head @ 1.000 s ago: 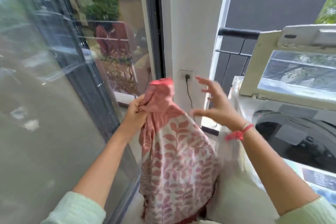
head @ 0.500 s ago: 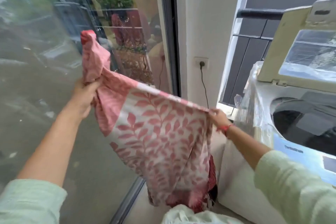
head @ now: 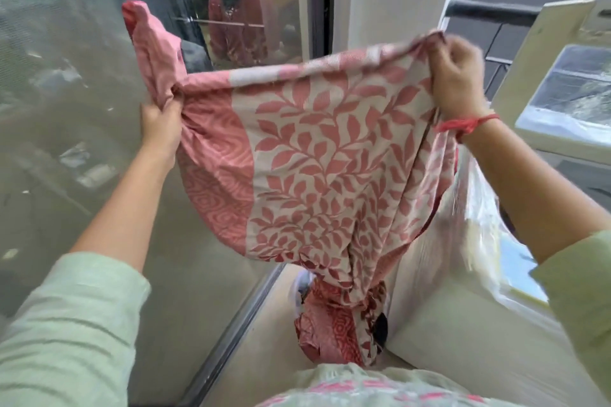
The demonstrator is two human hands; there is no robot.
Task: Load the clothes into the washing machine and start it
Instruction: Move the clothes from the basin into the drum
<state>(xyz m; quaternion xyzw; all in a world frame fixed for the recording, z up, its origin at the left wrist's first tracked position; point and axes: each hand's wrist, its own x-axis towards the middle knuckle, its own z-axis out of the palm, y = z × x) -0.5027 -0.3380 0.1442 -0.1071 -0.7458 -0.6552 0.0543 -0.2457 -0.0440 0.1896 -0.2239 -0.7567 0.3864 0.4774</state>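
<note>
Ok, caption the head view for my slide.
Both hands, left and right, spread a pink leaf-print cloth beside the open washing machine.

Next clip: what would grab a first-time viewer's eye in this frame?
A pink leaf-print cloth fills the centre, stretched wide between the left hand, bunching one end, and the right hand, pinching the top edge. Its lower end hangs down in front of the person. At the right edge stands the washing machine with its lid raised.

left: glass door [head: 66, 142] close | right: washing machine [head: 463, 324] | between: cloth [head: 314, 149] spans gap
</note>
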